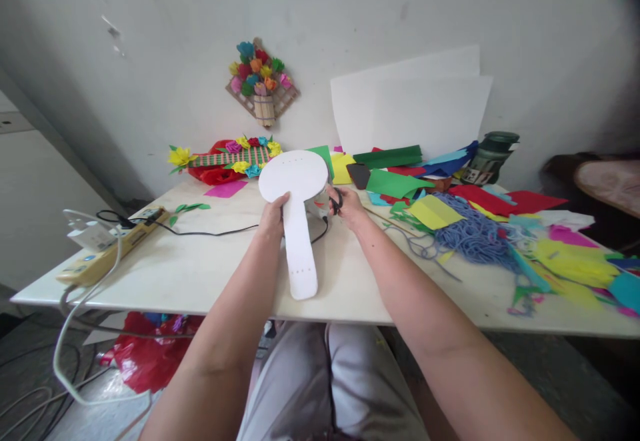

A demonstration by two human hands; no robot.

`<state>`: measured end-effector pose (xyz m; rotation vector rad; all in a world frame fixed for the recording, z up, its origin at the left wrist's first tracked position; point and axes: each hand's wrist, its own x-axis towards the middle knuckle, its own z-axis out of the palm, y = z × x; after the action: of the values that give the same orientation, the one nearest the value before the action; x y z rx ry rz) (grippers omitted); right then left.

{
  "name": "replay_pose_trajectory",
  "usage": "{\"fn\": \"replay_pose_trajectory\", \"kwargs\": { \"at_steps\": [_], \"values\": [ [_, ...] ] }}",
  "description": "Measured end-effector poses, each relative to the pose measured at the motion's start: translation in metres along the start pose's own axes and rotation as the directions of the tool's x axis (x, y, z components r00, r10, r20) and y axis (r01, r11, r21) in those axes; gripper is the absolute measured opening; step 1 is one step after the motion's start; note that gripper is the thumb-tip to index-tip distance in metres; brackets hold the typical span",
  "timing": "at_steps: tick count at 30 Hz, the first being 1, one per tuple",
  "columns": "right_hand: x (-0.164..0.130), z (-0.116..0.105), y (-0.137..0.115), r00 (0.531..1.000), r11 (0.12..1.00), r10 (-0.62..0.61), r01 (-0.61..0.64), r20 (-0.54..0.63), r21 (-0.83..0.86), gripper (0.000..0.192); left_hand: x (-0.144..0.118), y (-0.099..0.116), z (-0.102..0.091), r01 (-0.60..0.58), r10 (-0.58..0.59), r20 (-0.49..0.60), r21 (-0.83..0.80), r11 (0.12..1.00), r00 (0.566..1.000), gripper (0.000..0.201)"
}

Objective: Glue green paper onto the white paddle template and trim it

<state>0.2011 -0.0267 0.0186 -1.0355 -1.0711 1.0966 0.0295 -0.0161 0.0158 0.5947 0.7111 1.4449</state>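
Observation:
A white card cutout (pixel 300 228), shaped like a banjo with a round head and a long neck, is held up over the table. Short rows of small dots or holes mark its head and the bottom of its neck. My left hand (pixel 273 217) is closed on its left side where head meets neck, thumb on top. My right hand (pixel 350 206) grips scissors (pixel 337 196) with dark handle loops, just right of the round head. The blades are mostly hidden behind the card. Beneath the head, partly covered, sits a pale object with a black cord.
A power strip (pixel 110 248) with plugs and cords lies at left. A guitar-like craft with paper flowers (pixel 233 157) rests at the back. Coloured paper (pixel 435 212), blue yarn (pixel 473 233) and a dark jar (pixel 490 158) crowd the right. White boards (pixel 410 111) lean on the wall.

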Motion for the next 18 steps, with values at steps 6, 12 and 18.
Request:
{"fn": "replay_pose_trajectory", "kwargs": {
  "at_steps": [6, 12, 18],
  "values": [
    [-0.0048, 0.0001, -0.0072, 0.999, 0.999, 0.031, -0.030, -0.018, 0.016, 0.030, -0.0024, 0.0000, 0.0016, -0.005, 0.005, 0.020, 0.019, 1.000, 1.000, 0.035],
    [-0.0048, 0.0005, -0.0071, 0.999, 0.999, -0.020, 0.019, -0.028, -0.036, 0.032, -0.0018, 0.0004, 0.0012, 0.020, -0.021, 0.013, 0.026, 0.999, 1.000, 0.038],
    [-0.0030, 0.0027, -0.0054, 0.997, 0.999, -0.031, 0.030, -0.067, -0.021, 0.028, -0.0020, 0.0023, 0.0013, 0.005, -0.005, 0.000, 0.053, 0.999, 1.000, 0.036]
  ]
}}
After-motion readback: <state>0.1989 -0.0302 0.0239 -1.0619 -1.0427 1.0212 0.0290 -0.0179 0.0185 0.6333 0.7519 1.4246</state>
